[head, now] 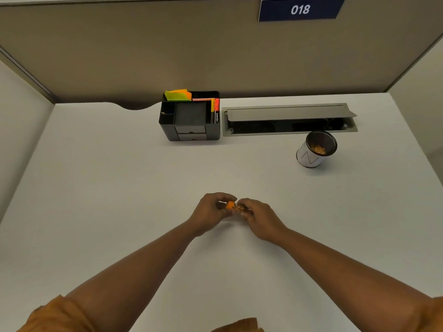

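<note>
Both hands meet over the middle of the white desk (pixel 119 188). My left hand (pixel 211 213) grips a small orange object (pixel 230 205), its fingers curled round it. My right hand (pixel 257 218) touches the same spot, fingers curled round a pencil-like piece with orange-brown shavings (pixel 240 208) at the joint. Most of what each hand holds is hidden by the fingers. A white mesh cup (pixel 314 150) with orange shavings inside stands at the back right.
A black desk organiser (pixel 190 118) with bright sticky notes and pens sits at the back centre. To its right lies an open grey cable tray (pixel 290 119) set into the desk. Beige partition walls enclose the desk on three sides.
</note>
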Tool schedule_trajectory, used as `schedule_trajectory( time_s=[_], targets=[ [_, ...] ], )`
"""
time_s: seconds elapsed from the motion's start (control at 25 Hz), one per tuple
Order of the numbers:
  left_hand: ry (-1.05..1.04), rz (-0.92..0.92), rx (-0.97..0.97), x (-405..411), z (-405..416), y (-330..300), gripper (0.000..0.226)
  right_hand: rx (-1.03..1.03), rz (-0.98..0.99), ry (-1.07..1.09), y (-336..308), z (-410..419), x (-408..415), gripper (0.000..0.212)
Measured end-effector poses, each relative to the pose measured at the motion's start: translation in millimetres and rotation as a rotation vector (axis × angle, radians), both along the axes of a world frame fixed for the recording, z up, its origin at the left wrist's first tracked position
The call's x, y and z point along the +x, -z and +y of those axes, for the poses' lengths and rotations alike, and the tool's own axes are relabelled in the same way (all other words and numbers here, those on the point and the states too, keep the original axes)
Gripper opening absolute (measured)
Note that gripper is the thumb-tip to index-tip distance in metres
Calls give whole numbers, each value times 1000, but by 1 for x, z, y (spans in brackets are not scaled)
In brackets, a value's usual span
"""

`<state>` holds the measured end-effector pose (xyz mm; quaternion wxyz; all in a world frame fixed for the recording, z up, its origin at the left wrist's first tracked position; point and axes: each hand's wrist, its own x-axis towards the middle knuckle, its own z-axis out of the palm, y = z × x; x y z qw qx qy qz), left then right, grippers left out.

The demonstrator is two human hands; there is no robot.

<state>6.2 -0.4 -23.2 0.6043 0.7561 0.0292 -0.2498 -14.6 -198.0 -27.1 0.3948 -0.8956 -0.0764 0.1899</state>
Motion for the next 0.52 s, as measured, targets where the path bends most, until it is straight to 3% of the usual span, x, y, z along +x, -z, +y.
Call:
schedule_trajectory(
  time_s=[0.16, 0.32, 0.52],
  targets=[
    [-62, 44, -108, 5, 1, -14, 30, 355, 257, 278, -10, -3, 7, 24],
    [-28, 47, -100, 7, 0, -26, 31, 652, 427, 378, -17, -13, 3, 20],
    [75, 23, -16, 9, 4, -35, 28, 645, 439, 343, -20, -15, 1, 22]
  ],
)
